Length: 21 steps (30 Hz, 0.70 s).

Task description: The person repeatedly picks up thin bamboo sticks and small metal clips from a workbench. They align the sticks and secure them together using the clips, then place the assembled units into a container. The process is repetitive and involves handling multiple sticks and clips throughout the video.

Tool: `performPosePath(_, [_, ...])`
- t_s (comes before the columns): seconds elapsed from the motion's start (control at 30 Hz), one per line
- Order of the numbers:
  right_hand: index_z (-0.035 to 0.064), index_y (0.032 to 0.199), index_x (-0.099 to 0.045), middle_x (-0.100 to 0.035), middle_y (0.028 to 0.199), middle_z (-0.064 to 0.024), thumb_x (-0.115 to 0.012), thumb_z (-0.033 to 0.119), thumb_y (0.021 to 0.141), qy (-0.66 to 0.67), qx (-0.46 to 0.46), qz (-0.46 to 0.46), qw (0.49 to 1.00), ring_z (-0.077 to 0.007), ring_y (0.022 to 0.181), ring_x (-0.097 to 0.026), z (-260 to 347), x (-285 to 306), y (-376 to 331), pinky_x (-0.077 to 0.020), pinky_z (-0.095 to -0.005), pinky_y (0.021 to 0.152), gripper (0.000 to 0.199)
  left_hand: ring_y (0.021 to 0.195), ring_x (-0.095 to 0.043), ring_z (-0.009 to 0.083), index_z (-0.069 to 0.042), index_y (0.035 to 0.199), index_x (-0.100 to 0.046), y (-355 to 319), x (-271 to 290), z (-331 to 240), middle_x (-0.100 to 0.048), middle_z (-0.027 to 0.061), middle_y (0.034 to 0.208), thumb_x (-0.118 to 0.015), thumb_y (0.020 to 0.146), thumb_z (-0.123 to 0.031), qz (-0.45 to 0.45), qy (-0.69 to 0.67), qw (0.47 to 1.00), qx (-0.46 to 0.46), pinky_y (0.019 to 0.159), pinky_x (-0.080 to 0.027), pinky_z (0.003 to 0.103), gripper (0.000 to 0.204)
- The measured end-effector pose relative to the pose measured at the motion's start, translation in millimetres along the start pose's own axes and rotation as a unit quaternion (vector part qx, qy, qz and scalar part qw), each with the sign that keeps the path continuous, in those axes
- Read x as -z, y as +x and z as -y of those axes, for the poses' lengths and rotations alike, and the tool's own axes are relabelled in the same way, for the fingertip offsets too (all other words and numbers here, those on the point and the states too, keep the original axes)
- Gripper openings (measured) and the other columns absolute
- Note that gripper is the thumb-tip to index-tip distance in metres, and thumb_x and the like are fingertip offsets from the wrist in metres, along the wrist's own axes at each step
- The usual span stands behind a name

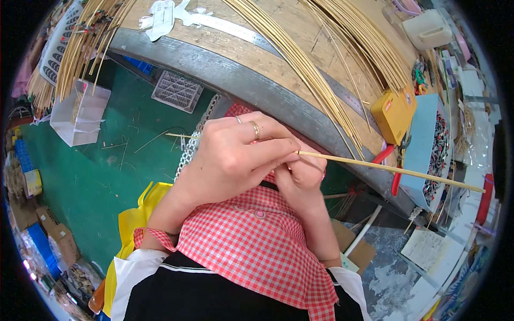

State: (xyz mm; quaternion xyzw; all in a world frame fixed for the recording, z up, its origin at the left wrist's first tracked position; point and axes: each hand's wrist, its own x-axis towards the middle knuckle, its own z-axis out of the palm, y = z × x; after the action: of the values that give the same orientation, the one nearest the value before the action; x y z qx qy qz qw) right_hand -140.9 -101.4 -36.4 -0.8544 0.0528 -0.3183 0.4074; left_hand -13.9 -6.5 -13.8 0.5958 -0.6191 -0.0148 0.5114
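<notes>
We note the left hand point(230, 150) pinched on a thin tan stick point(391, 169); its long axis runs rightward from those fingertips, dipping slightly; right hand point(305, 182) curled just beside, nearer the free length, its own grip hidden from us; green floor point(128, 187) lies left of both, worktop point(209, 70) with bundled sticks point(369, 40) ahead, pale blue box point(419, 142) right

At the right end of the bench point(214, 72), I see a yellow box point(394, 115) just beside a pale-blue tray point(420, 131) of small dark and red pieces point(440, 147), a white jug point(427, 29) farther back. To the left, I spot a gray crate point(176, 92) and a white bin point(80, 120) against green flooring point(80, 176).
</notes>
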Motion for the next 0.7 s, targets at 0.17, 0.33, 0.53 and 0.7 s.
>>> performPosePath(0.17, [-0.0074, 0.093, -0.065, -0.066, 0.085, -0.0157, -0.068, -0.011, 0.07, 0.078, -0.126, -0.036, 0.988, -0.0209, 0.072, -0.064, 7.6, 44.2, 2.8, -0.0498, -0.027, 0.063, 0.024, 0.065, -0.066, 0.0226, -0.002, 0.083, -0.068, -1.5, 1.9, 0.0, -0.067, 0.0091, 0.08, -0.072, 0.068, -0.003, 0.012, 0.02, 0.999, 0.032, 0.054, -0.052, 0.03, 0.016])
performPosePath(0.33, [-0.0094, 0.089, -0.066, -0.063, 0.074, -0.0141, -0.067, -0.003, 0.079, 0.259, -0.123, -0.226, 0.931, -0.0115, 0.052, -0.056, 12.1, 61.7, 0.7, -0.039, -0.0187, 0.042, 0.011, 0.065, -0.066, 0.0241, -0.002, 0.084, -0.067, -3.4, 0.0, 3.9, -0.066, 0.0097, 0.08, -0.072, 0.071, -0.003, 0.048, 0.002, 0.998, 0.032, 0.054, -0.052, 0.03, 0.014])
performPosePath(0.53, [-0.0095, 0.086, -0.066, -0.061, 0.067, -0.0137, -0.066, -0.002, 0.081, 0.271, -0.143, -0.242, 0.921, -0.0108, 0.047, -0.053, 12.1, 56.7, -2.7, -0.0377, -0.0188, 0.04, 0.009, 0.067, -0.065, 0.0246, -0.001, 0.086, -0.068, -2.8, 1.0, 9.1, -0.066, 0.0111, 0.081, -0.072, 0.073, -0.004, 0.066, -0.043, 0.996, 0.05, 0.058, -0.052, 0.032, 0.015])
performPosePath(0.7, [-0.0082, 0.083, -0.067, -0.063, 0.067, -0.0141, -0.065, -0.007, 0.076, 0.263, -0.105, -0.179, 0.942, -0.0125, 0.048, -0.055, 15.0, 52.7, -2.7, -0.0414, -0.0207, 0.042, 0.007, 0.065, -0.065, 0.0223, 0.001, 0.087, -0.069, 5.1, 0.1, 5.9, -0.065, 0.0123, 0.074, -0.068, 0.077, -0.006, 0.116, -0.209, 0.959, 0.15, 0.057, -0.049, 0.03, 0.013])
